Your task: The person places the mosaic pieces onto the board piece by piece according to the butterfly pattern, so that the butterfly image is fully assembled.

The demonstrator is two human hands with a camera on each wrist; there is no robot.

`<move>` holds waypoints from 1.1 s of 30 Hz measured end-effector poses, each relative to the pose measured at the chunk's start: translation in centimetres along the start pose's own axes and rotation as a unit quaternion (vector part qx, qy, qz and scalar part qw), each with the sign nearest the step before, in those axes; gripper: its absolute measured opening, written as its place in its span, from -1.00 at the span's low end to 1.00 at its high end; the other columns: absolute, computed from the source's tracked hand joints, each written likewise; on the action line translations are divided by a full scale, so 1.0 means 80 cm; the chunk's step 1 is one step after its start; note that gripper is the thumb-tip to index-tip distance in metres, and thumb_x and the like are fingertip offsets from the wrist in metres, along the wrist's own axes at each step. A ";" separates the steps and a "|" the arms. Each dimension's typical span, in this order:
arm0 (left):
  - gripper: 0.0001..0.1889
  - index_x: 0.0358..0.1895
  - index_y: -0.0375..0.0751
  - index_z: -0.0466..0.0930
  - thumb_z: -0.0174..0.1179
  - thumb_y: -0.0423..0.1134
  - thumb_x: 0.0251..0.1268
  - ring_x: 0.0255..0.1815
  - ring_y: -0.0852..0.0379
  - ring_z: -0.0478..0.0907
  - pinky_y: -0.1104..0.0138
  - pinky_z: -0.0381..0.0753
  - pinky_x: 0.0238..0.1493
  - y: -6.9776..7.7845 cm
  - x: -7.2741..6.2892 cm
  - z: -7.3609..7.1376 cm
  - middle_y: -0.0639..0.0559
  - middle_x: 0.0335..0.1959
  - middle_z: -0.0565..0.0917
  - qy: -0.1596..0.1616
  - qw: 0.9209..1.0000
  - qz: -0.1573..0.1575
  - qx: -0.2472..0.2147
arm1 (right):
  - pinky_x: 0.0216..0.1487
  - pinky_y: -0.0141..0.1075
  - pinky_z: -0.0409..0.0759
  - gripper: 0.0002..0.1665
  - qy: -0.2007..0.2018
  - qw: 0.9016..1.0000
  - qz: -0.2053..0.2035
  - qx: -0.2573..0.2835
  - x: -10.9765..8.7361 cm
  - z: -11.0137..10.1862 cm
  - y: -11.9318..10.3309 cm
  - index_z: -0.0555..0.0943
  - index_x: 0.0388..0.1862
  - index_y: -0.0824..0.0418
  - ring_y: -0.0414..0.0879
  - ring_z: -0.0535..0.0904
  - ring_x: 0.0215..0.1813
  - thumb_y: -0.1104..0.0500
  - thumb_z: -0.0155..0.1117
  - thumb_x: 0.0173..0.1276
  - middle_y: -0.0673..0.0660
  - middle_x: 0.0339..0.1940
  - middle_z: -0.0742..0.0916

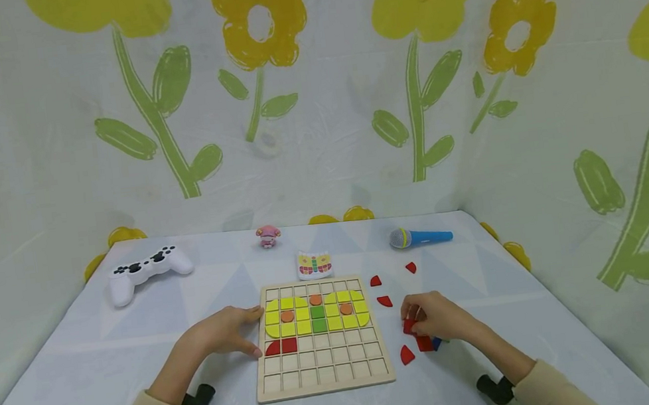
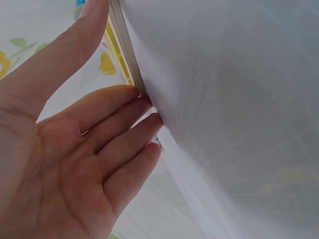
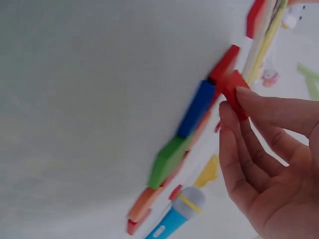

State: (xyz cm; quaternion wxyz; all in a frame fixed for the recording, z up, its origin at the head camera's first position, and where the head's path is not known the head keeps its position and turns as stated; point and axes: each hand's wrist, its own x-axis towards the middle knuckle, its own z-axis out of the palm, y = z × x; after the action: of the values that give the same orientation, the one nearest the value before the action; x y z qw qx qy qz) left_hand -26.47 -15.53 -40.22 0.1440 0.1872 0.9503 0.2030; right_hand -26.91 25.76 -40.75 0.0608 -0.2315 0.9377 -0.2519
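Observation:
A wooden grid board [image 1: 326, 389] lies on the table, with yellow, orange and green tiles in its upper rows. Two red pieces [image 1: 288, 345], one of them rounded, sit side by side below them at the left. My left hand [image 1: 225, 331] rests at the board's left edge, thumb and fingertips against it, fingers fairly straight. To the right of the board, my right hand [image 1: 438, 316] pinches a red square tile [image 3: 231, 95] between thumb and fingers. Another red tile [image 1: 425, 344] and a blue tile [image 3: 197, 109] lie just beneath that hand.
Several red quarter-round pieces [image 1: 384, 302] are scattered right of the board. Green [image 3: 168, 162] and orange tiles show in the right wrist view. Behind the board stand a butterfly pattern card [image 1: 314, 265] and a pink figurine [image 1: 268, 236]. A white game controller [image 1: 148, 270] and blue microphone [image 1: 424, 237] lie farther out.

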 end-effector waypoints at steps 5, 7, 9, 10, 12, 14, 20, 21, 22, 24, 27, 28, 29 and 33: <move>-0.12 0.34 -0.30 0.39 0.53 -0.06 -0.11 0.34 -0.25 0.30 -0.09 0.35 0.24 0.000 0.000 0.000 -0.19 0.33 0.42 0.000 1.000 -0.005 0.000 | -0.35 -0.42 0.59 -0.78 0.024 0.999 -0.036 0.001 0.007 -0.005 -0.009 0.64 -0.26 0.22 -0.15 0.53 -0.37 0.46 0.33 0.16 0.00 -0.39 0.67; -0.12 0.34 -0.31 0.39 0.53 -0.06 -0.11 0.34 -0.25 0.30 -0.09 0.35 0.24 0.000 0.000 -0.001 -0.19 0.33 0.42 0.000 1.000 -0.005 -0.001 | -0.32 -0.44 0.59 -0.80 0.035 0.998 -0.051 0.003 0.010 -0.005 -0.014 0.65 -0.25 0.23 -0.18 0.55 -0.36 0.44 0.35 0.17 -0.02 -0.38 0.69; -0.12 0.34 -0.31 0.39 0.53 -0.06 -0.12 0.35 -0.25 0.30 -0.09 0.34 0.24 0.000 0.000 -0.001 -0.19 0.33 0.42 0.000 1.000 -0.004 -0.003 | -0.29 -0.45 0.60 -0.81 0.042 0.997 -0.064 0.011 0.013 -0.004 -0.020 0.65 -0.26 0.22 -0.20 0.58 -0.35 0.42 0.37 0.17 -0.03 -0.37 0.70; -0.12 0.34 -0.31 0.39 0.53 -0.07 -0.11 0.34 -0.25 0.30 -0.10 0.34 0.24 0.000 0.000 -0.001 -0.19 0.33 0.42 0.000 1.000 -0.004 -0.004 | -0.28 -0.45 0.60 -0.81 0.044 0.997 -0.070 0.014 0.014 -0.003 -0.023 0.65 -0.27 0.21 -0.20 0.59 -0.35 0.42 0.38 0.17 -0.03 -0.37 0.71; -0.13 0.34 -0.31 0.39 0.53 -0.06 -0.11 0.35 -0.25 0.30 -0.10 0.34 0.25 0.000 0.000 -0.001 -0.19 0.33 0.42 -0.001 1.000 -0.002 -0.003 | -0.25 -0.45 0.60 -0.82 0.043 0.996 -0.078 0.024 0.018 -0.001 -0.028 0.66 -0.27 0.19 -0.21 0.60 -0.34 0.41 0.38 0.18 -0.03 -0.36 0.71; -0.13 0.34 -0.31 0.39 0.53 -0.06 -0.11 0.34 -0.25 0.30 -0.09 0.34 0.24 0.000 0.000 0.000 -0.19 0.33 0.42 -0.001 1.000 -0.002 -0.002 | -0.23 -0.45 0.60 -0.82 0.039 0.995 -0.085 0.036 0.022 0.003 -0.034 0.66 -0.27 0.19 -0.21 0.61 -0.32 0.40 0.38 0.18 -0.02 -0.35 0.72; -0.13 0.34 -0.30 0.39 0.53 -0.06 -0.10 0.36 -0.24 0.28 -0.09 0.33 0.26 -0.001 -0.001 0.001 -0.18 0.34 0.42 -0.001 1.000 -0.006 -0.006 | -0.20 -0.44 0.61 -0.84 0.024 0.993 -0.095 0.066 0.040 0.016 -0.054 0.68 -0.22 0.20 -0.21 0.62 -0.29 0.37 0.37 0.22 -0.03 -0.32 0.72; -0.13 0.35 -0.29 0.39 0.53 -0.07 -0.10 0.36 -0.24 0.28 -0.09 0.33 0.26 -0.001 -0.001 0.001 -0.18 0.34 0.42 -0.001 1.000 -0.007 -0.008 | -0.20 -0.44 0.61 -0.84 0.021 0.993 -0.098 0.068 0.042 0.019 -0.059 0.68 -0.21 0.20 -0.21 0.61 -0.29 0.37 0.37 0.22 -0.03 -0.32 0.72; -0.13 0.35 -0.30 0.39 0.52 -0.06 -0.10 0.36 -0.25 0.28 -0.10 0.32 0.26 0.000 -0.001 0.001 -0.18 0.34 0.41 -0.001 1.000 -0.006 -0.006 | -0.20 -0.44 0.61 -0.84 0.018 0.992 -0.101 0.071 0.045 0.021 -0.064 0.68 -0.21 0.20 -0.21 0.61 -0.30 0.36 0.37 0.22 -0.03 -0.32 0.72; -0.13 0.35 -0.29 0.38 0.52 -0.06 -0.10 0.36 -0.25 0.27 -0.10 0.32 0.26 0.000 -0.001 0.001 -0.18 0.35 0.41 0.000 1.000 -0.008 -0.008 | -0.20 -0.43 0.61 -0.83 0.010 0.991 -0.106 0.079 0.051 0.026 -0.073 0.68 -0.20 0.21 -0.21 0.61 -0.30 0.37 0.36 0.22 -0.02 -0.31 0.72; -0.13 0.35 -0.28 0.38 0.52 -0.06 -0.10 0.36 -0.25 0.28 -0.10 0.33 0.26 0.000 -0.002 0.001 -0.18 0.34 0.42 -0.001 1.000 -0.010 -0.008 | -0.22 -0.42 0.62 -0.82 -0.004 0.990 -0.115 0.083 0.059 0.035 -0.087 0.68 -0.21 0.21 -0.23 0.60 -0.32 0.39 0.36 0.21 0.00 -0.32 0.73; -0.13 0.35 -0.28 0.38 0.52 -0.06 -0.10 0.35 -0.26 0.28 -0.11 0.33 0.25 0.000 -0.002 0.001 -0.18 0.34 0.42 -0.001 1.000 -0.011 -0.007 | -0.24 -0.43 0.62 -0.82 -0.009 0.990 -0.116 0.084 0.062 0.038 -0.090 0.68 -0.22 0.20 -0.24 0.60 -0.33 0.39 0.36 0.21 0.00 -0.32 0.72; -0.13 0.35 -0.28 0.38 0.53 -0.07 -0.10 0.35 -0.25 0.28 -0.10 0.33 0.25 0.000 -0.002 0.001 -0.18 0.34 0.42 0.000 1.000 -0.013 -0.010 | -0.24 -0.43 0.62 -0.82 -0.014 0.989 -0.120 0.085 0.065 0.041 -0.094 0.68 -0.22 0.20 -0.24 0.60 -0.34 0.40 0.35 0.21 0.00 -0.33 0.72; -0.13 0.35 -0.28 0.39 0.53 -0.06 -0.11 0.34 -0.26 0.30 -0.11 0.35 0.23 0.000 -0.002 0.001 -0.18 0.33 0.43 0.003 1.000 -0.010 -0.006 | -0.28 -0.44 0.61 -0.82 -0.028 0.987 -0.138 0.083 0.076 0.053 -0.106 0.68 -0.27 0.18 -0.27 0.60 -0.41 0.41 0.36 0.20 -0.04 -0.39 0.71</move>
State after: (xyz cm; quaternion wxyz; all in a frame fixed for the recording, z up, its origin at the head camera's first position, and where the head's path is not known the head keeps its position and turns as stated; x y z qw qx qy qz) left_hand -26.35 -15.56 -40.24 0.1444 0.1765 0.9512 0.2078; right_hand -27.89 14.58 -40.15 0.0709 -0.3600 0.8704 -0.3284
